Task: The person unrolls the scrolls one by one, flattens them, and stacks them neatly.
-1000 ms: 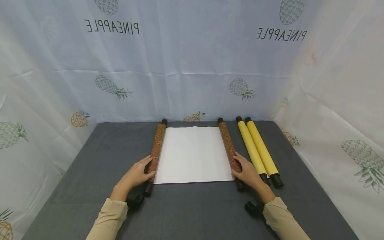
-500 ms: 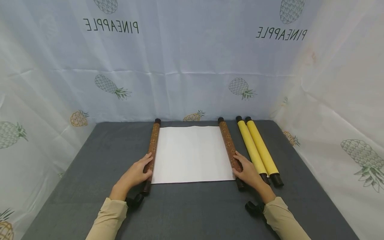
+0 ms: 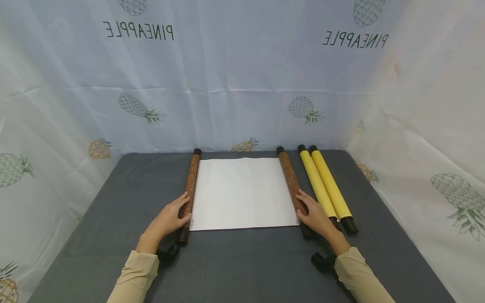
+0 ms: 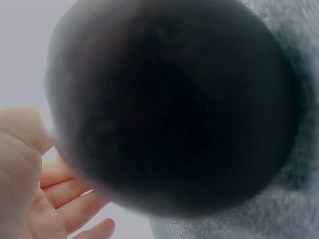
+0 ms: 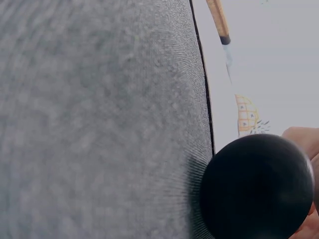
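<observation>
A partly unrolled scroll lies on the table, its blank white sheet (image 3: 242,193) stretched between two brown patterned rolls with dark end knobs. My left hand (image 3: 166,219) holds the left roll (image 3: 192,172) near its close end, thumb on the inner side. On the right roll (image 3: 289,172) my right hand (image 3: 314,214) has a similar hold, also near the close end. A round dark knob (image 4: 174,109) fills most of the left wrist view and hides part of the fingers. Another knob (image 5: 256,189) shows in the right wrist view, with the right hand partly behind it.
Two yellow rolled scrolls with dark ends, an inner one (image 3: 317,183) and an outer one (image 3: 331,183), lie right beside my right hand. Dark grey cloth (image 3: 242,269) covers the table. A pineapple-print curtain (image 3: 242,63) hangs behind the far edge and along both sides.
The left roll has moved left with my left hand, and more white sheet shows. My right hand and the right roll have shifted only slightly right. The yellow scrolls lie as before.
</observation>
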Demonstrator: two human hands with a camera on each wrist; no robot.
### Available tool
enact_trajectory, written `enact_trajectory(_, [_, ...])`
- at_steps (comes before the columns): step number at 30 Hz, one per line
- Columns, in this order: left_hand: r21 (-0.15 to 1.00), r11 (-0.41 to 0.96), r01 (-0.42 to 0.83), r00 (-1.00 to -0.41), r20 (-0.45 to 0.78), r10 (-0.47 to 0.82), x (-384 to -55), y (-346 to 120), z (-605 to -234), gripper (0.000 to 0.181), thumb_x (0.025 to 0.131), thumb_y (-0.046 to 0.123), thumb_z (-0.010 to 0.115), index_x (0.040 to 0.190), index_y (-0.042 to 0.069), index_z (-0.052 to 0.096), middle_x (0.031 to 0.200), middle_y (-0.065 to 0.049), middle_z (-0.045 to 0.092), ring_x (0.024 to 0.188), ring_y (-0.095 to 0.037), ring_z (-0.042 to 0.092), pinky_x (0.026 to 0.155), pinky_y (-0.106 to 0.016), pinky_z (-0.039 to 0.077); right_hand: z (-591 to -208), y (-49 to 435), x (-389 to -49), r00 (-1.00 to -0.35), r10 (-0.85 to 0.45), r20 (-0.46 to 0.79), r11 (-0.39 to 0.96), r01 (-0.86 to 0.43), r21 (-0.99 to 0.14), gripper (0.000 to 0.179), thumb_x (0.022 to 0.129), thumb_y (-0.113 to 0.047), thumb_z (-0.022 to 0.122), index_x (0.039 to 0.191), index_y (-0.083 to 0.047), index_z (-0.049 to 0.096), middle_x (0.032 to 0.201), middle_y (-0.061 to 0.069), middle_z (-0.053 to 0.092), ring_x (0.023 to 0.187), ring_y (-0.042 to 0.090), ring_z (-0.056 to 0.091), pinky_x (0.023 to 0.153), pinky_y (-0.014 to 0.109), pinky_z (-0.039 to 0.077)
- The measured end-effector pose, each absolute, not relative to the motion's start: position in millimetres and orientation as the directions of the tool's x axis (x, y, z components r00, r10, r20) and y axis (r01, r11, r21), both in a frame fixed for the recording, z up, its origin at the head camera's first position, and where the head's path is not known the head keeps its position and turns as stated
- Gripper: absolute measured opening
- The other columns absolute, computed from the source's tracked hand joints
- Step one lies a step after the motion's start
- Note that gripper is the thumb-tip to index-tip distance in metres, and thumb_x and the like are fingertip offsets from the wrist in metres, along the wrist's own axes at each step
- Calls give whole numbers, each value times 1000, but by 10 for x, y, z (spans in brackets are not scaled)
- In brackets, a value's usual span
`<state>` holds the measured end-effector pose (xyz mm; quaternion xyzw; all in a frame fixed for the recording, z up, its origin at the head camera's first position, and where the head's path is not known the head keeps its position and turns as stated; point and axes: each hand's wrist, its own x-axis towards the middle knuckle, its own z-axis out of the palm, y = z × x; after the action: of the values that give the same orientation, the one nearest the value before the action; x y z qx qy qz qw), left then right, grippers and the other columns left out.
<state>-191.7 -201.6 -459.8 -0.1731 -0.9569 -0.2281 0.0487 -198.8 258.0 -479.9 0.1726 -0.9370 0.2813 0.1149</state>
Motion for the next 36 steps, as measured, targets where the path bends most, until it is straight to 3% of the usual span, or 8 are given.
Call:
enact_trajectory(10, [431,841,328,-945,148,292,-1906,-2103,-4601,56,85,14,68,133,-11,51,144,-30,45,127,-47,51,100,-56,46,-4824,2611,-1994,-918,-254,305,793,-378,-477,47,83,1,60,128,11,54,144,30,46,127,46,52,92,52,51])
enact_trajectory(17, [438,831,343,-939,174,297,-1879,-2129,-4604,54,85,9,67,132,-10,51,144,-30,46,126,-47,51,99,-56,47,-4824,2630,-1991,-913,-257,315,798,-385,-464,43,82,5,58,125,11,57,141,31,48,119,45,57,64,26,41])
enact_trajectory(20, [436,824,361,-932,201,302,-1876,-2136,-4603,52,83,5,66,131,-11,52,142,-30,48,123,-46,54,90,-52,52,-4816,2633,-1983,-911,-248,329,804,-383,-455,40,82,6,58,122,11,59,139,32,51,115,44,60,61,24,39])
enact_trajectory(23, [439,827,352,-936,193,295,-1875,-2145,-4597,51,83,4,62,131,-11,52,142,-31,47,121,-45,56,77,-42,50,-4810,2631,-1969,-907,-244,343,816,-383,-433,38,82,3,61,119,11,61,137,31,52,117,45,59,73,37,54])
enact_trajectory(27, [446,839,312,-950,139,279,-1875,-2157,-4582,53,85,6,58,134,-11,49,145,-32,43,119,-46,57,73,-37,44,-4809,2645,-1956,-915,-222,335,829,-359,-430,44,81,-6,71,120,8,60,138,31,52,122,47,55,93,56,50])
enact_trajectory(31, [454,848,274,-961,90,263,-1876,-2162,-4555,54,87,8,57,136,-11,46,147,-32,40,84,-33,62,71,-36,42,-4803,2671,-1950,-929,-206,308,833,-332,-442,53,76,-8,77,123,8,57,140,31,49,124,48,52,96,57,48])
enact_trajectory(34, [452,857,248,-967,64,246,-1865,-2158,-4537,53,90,11,57,137,-10,46,147,-32,39,87,-36,63,78,-43,50,-4796,2688,-1951,-938,-196,285,834,-312,-455,55,76,-8,77,125,8,56,141,32,47,126,48,50,99,57,47])
enact_trajectory(36, [443,863,242,-969,64,239,-1854,-2156,-4535,53,91,15,59,137,-9,47,147,-31,40,109,-45,60,89,-53,51,-4791,2695,-1949,-942,-187,280,835,-303,-460,55,76,-7,76,125,8,56,142,32,47,127,48,50,100,57,46])
